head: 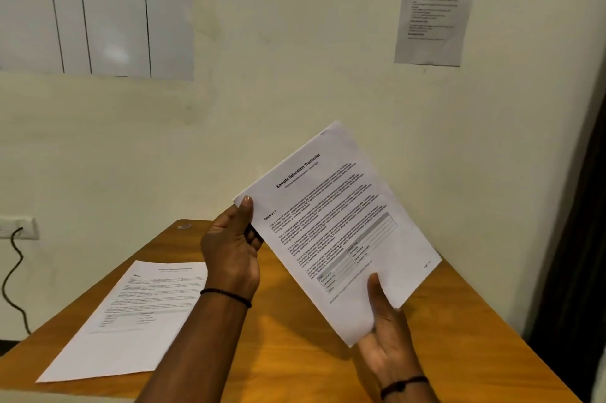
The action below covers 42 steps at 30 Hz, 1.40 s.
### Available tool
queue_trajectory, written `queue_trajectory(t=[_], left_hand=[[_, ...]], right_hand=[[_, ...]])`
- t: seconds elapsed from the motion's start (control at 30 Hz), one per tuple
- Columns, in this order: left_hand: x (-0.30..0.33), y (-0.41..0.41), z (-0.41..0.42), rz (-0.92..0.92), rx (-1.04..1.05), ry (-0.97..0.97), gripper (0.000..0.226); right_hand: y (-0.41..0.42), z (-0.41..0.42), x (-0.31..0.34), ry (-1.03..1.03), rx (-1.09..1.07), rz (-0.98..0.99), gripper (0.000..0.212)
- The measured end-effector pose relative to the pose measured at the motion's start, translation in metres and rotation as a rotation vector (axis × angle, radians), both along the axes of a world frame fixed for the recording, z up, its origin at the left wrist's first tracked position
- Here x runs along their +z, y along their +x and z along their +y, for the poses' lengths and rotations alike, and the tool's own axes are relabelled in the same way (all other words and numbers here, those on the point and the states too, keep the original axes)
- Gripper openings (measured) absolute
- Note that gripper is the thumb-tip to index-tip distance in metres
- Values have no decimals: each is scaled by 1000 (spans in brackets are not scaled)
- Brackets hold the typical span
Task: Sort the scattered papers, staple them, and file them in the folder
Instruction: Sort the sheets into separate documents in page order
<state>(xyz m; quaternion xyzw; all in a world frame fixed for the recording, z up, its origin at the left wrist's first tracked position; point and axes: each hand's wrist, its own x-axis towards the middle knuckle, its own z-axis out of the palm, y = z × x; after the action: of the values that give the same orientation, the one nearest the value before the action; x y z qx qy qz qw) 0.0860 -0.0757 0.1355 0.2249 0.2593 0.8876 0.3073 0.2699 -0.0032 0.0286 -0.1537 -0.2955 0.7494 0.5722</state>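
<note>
I see the left hand (231,250) pinching the top-left corner of a printed sheet (341,225) while the right hand (387,333) grips its bottom edge, thumb on the front, holding it tilted above the table (295,360). A second sheet (137,314) lies flat near the table's left edge.

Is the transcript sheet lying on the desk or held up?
Held up: both hands, left hand and right hand, grip the transcript sheet above the desk.
</note>
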Motion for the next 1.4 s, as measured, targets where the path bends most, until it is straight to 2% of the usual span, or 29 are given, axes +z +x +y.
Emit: queue_trajectory(t=[0.13,0.23,0.27,0.37,0.4,0.5,0.57,0.67,0.77,0.87,1.0,1.13,1.3,1.4], left_hand=[[11,2,-2,126,93,-31,12],[26,0,-3,273,204,-65,5],[31,-1,-3,324,228,-70,7],[45,-7,-5,455,279,-78,11],[49,-9,-6,480,289,-81,11],[58,-18,-7,535,297,-88,17],[62,-22,-8,566,273,-92,21],[63,-24,-9,609,217,-94,19],[63,-27,-12,610,155,-89,12],[64,-28,-15,605,81,-85,6],[64,-27,-18,562,-42,-73,27],[62,-27,-18,502,-67,-74,18],[56,-30,-15,501,-82,-100,9],[54,-31,-11,527,-68,-49,30]], right_hand=[[-7,-4,-7,-85,99,-1,63],[-8,-3,-15,-73,100,-44,45],[-7,0,-19,-66,29,-118,50],[-5,0,-14,-22,-173,-439,102],[-5,0,-10,-30,-233,-548,109],[-4,5,5,-24,-406,-762,101],[-5,8,18,135,-499,-815,92],[-6,10,47,338,-522,-737,72],[-3,7,90,429,-408,-503,68],[6,6,122,477,-311,-321,51],[13,9,140,416,-264,-295,38],[17,8,135,325,-205,-235,19],[22,7,126,393,-267,-282,17],[21,7,131,485,-320,-348,18]])
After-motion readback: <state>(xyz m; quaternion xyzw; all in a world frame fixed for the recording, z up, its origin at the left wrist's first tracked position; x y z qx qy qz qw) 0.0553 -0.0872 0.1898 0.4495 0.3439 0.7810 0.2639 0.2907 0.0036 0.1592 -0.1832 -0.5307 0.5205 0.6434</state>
